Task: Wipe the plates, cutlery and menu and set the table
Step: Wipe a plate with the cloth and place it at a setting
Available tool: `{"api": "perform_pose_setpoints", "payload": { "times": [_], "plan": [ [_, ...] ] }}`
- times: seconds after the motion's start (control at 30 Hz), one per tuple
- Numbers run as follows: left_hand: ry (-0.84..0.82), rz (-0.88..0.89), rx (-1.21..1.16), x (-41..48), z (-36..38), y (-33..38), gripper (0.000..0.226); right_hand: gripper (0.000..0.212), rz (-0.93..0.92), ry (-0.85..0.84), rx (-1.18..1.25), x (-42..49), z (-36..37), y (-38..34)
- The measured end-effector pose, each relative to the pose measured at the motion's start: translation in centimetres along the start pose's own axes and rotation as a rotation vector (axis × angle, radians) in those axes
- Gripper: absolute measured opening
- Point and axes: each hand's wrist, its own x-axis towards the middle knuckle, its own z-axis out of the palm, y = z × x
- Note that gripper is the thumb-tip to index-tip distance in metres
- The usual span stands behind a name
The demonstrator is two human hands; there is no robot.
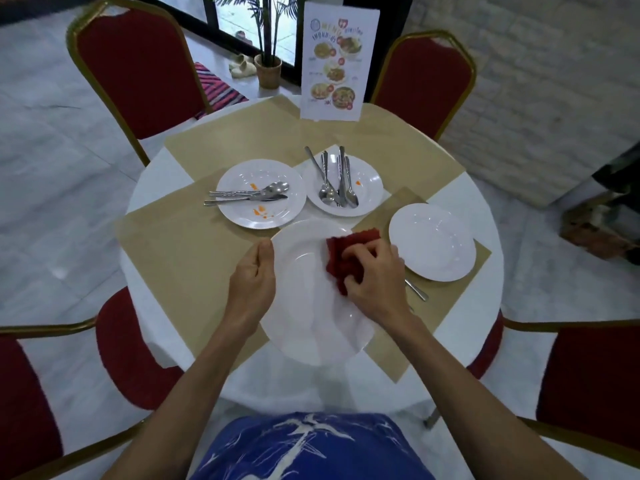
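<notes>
I have the large white plate [304,306] nearest me, over the near part of the surface [149,188]. My left hand [254,282] pinches its left rim. My right hand [375,278], fingers curled, bunches a red cloth [346,258] against its upper right. A clean plate [433,242] lies just right. Behind are two stained plates [261,216] carrying cutlery [341,181]. The menu [337,62] stands at the far edge.

I find bare placemat [180,251] left of the near plate [304,306], and open mat beyond the stained plate [235,174] and the cutlery plate [367,178], up to the standing menu [337,60]. Rightward is tight: a clean plate [433,242] sits close, a cutlery handle [417,293] just beside it.
</notes>
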Motion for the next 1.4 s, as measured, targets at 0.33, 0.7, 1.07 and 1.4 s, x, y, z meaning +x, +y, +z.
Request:
{"api": "perform_pose_setpoints", "payload": {
  "times": [0.33,0.7,1.07,1.4],
  "plan": [
    [-0.376,0.390,0.364,3.0,-2.4,1.9,0.044,0.059,-0.278,-0.197,0.317,2.5,-0.6,-2.8],
    [-0.039,0.502,0.247,2.9,-3.9,3.5,0.032,0.030,0.613,0.006,1.077,-0.7,2.0,-3.0],
    [0.078,0.170,-0.388,0.5,-1.6,2.9,0.021,0.028,0.900,0.023,1.427,1.4,-0.8,-4.0],
    [-0.540,0.341,0.257,2.1,-1.9,5.6,0.044,0.028,-0.339,-0.442,0.226,5.5,-7.3,-4.9]
  ]
}}
